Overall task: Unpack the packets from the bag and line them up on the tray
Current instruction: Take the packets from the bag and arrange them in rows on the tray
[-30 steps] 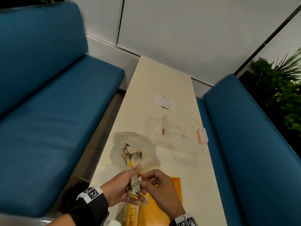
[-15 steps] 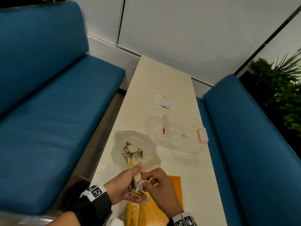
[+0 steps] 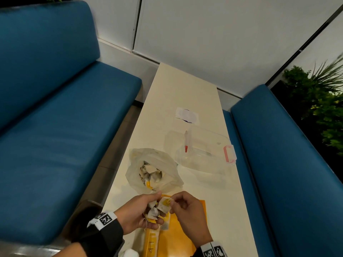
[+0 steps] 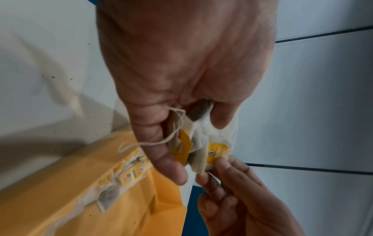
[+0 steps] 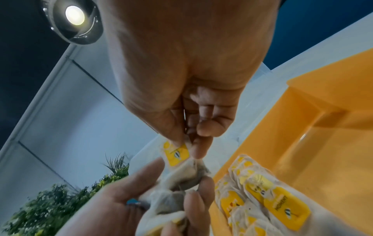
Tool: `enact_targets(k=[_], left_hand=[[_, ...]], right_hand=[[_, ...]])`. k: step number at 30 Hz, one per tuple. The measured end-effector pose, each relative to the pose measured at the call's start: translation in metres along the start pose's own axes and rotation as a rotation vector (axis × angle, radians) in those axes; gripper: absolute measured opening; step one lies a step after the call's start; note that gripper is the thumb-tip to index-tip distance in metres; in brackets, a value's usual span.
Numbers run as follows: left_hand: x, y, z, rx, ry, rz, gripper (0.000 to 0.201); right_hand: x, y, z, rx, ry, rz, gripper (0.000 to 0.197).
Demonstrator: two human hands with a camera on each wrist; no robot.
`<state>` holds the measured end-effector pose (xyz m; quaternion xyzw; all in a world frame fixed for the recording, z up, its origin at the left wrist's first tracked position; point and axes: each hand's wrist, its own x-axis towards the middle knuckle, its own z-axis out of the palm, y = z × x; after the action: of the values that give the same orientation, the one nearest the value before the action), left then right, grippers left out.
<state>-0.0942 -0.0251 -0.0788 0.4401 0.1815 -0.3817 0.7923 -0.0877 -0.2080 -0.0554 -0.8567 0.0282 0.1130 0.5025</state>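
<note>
The left hand curls round a clump of tea-bag packets, thumb on top, loose strings trailing from it. The right hand pinches the yellow tag of one packet in that clump between thumb and forefinger, its other fingers curled in. Both hands are held just above the near end of the orange tray, where a row of packets lies along the tray's left side, overlapping one another. Just beyond the hands, the plastic bag sits open on the table, with more packets heaped inside. To its right lies a clear lidded box with a pink latch. Farther along lies a small white wrapper. Blue benches flank the table on both sides.
</note>
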Motion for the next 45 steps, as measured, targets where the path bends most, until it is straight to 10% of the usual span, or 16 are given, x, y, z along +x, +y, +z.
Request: enact_targets(k=[23,35,45], left_hand=[[0.009,0.002,0.000,0.229,0.110,0.252,0.030],[0.004,0.004,-0.012,0.132,0.092,0.148,0.028],[0.004,-0.002,-0.025,0.137,0.089,0.115,0.037]], right_hand=[[0.006,-0.006,-0.001,0.260,-0.015,0.172,0.014],[0.011,0.011,-0.033,0.378,-0.070,0.175,0.005],[0.011,0.039,-0.021,-0.053,-0.202,0.273,0.010]])
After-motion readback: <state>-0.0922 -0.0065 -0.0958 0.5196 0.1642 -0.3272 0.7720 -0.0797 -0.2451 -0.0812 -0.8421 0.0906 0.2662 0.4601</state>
